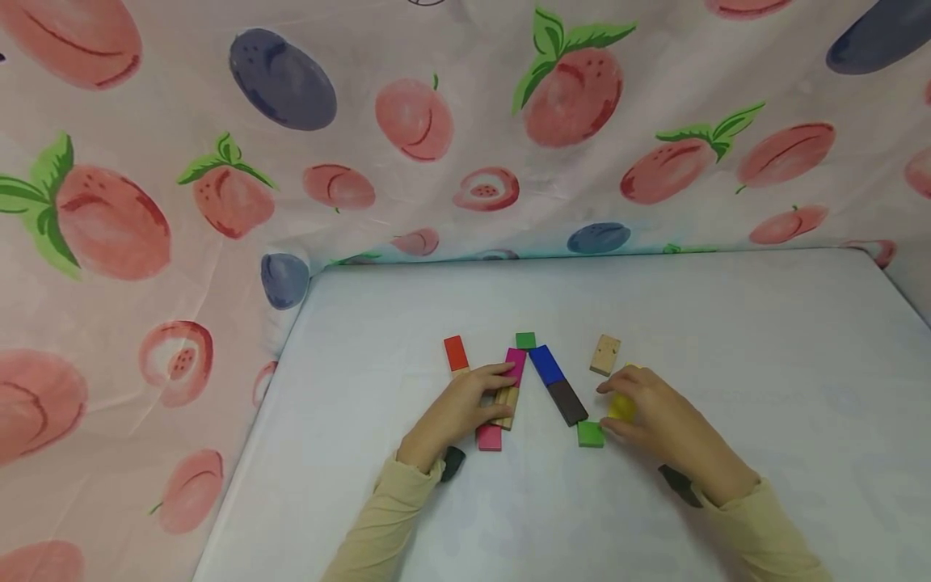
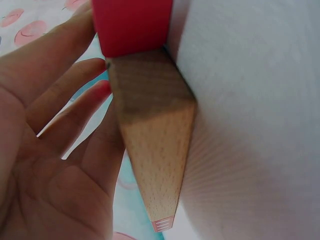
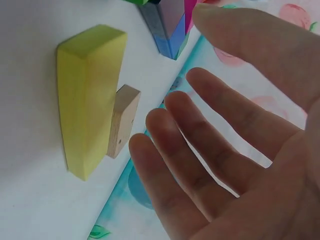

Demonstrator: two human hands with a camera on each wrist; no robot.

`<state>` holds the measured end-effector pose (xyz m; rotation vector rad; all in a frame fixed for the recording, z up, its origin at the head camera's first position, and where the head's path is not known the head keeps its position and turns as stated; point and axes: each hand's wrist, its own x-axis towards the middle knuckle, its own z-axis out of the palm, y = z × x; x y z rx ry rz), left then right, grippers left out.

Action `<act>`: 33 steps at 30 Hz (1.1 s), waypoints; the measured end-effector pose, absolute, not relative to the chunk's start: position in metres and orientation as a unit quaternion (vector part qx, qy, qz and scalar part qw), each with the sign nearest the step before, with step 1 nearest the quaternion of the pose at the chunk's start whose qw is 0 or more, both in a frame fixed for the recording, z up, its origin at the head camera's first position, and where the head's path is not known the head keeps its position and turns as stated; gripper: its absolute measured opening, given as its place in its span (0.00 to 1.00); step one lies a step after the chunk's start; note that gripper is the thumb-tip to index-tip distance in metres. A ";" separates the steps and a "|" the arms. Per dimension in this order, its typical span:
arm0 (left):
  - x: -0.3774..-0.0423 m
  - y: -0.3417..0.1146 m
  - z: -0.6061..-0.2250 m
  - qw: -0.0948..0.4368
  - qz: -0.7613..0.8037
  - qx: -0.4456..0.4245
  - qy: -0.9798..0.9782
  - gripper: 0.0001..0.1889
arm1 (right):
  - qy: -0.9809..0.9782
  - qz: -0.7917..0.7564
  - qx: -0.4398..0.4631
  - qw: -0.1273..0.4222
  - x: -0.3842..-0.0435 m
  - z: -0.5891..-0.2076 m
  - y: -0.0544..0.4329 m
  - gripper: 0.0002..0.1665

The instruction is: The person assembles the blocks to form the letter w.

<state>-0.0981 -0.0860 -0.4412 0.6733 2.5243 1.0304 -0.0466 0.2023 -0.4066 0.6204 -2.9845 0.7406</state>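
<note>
My left hand (image 1: pixel 461 400) reaches over a magenta block (image 1: pixel 516 365) and plain wooden blocks (image 1: pixel 511 410). Its fingers are spread and slightly bent; whether the tips touch cannot be told. Below it lies a pink block (image 1: pixel 490 438). In the left wrist view the palm faces a long wooden block (image 2: pixel 157 155) with a red-pink block (image 2: pixel 132 25) at its near end. My right hand (image 1: pixel 662 412) hovers at a yellow block (image 1: pixel 621 406), partly hidden beneath it. In the right wrist view the relaxed fingers stand apart from that yellow block (image 3: pixel 90 100).
A blue block (image 1: pixel 546 364) and a dark brown block (image 1: pixel 566 402) form a slanted line between two green blocks (image 1: pixel 525 340) (image 1: pixel 591 434). A red block (image 1: pixel 455 352) lies at left, a spotted wooden block (image 1: pixel 605 354) at right. Fruit-patterned cloth (image 1: pixel 414 202) rises behind the white table (image 1: pixel 764 323).
</note>
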 end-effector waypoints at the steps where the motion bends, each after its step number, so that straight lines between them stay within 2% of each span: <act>1: -0.098 -0.086 -0.441 0.166 0.363 0.236 0.886 0.26 | -0.952 0.236 0.196 0.004 -0.047 -0.407 0.203 0.21; 15: -0.098 -0.086 -0.440 0.165 0.361 0.237 0.887 0.26 | -0.961 0.220 0.163 -0.025 -0.053 -0.411 0.211 0.34; 24: -0.098 -0.085 -0.441 0.164 0.360 0.237 0.887 0.26 | -0.966 0.204 0.152 -0.044 -0.057 -0.415 0.217 0.36; 33: -0.098 -0.085 -0.440 0.163 0.358 0.238 0.888 0.26 | -0.963 0.219 0.147 -0.058 -0.059 -0.420 0.221 0.31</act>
